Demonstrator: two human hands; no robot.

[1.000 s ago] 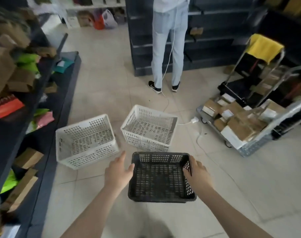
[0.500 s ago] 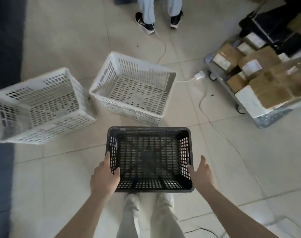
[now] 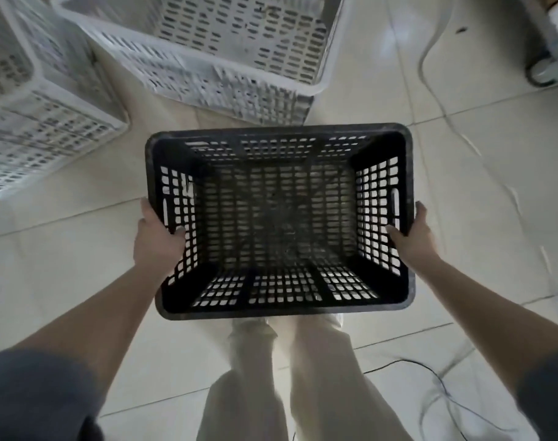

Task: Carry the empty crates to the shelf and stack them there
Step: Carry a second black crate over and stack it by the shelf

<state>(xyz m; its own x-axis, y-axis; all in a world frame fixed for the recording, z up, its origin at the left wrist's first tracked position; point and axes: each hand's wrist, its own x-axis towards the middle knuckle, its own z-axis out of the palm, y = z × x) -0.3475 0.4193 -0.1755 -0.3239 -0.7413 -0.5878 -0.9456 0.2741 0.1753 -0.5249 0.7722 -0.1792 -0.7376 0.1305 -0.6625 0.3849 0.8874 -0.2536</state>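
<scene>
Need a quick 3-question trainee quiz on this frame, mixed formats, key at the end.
1. True or false: the black crate holds boxes.
2. Which hands grip the black crate? A) left hand only B) right hand only C) both
3. Fill in: the two crates beyond the black one are ____ in colour.

Key: 1 false, it is empty. 2 C, one hand on each short side. 3 white: the left white crate and the right white crate stand on the tiled floor.
</scene>
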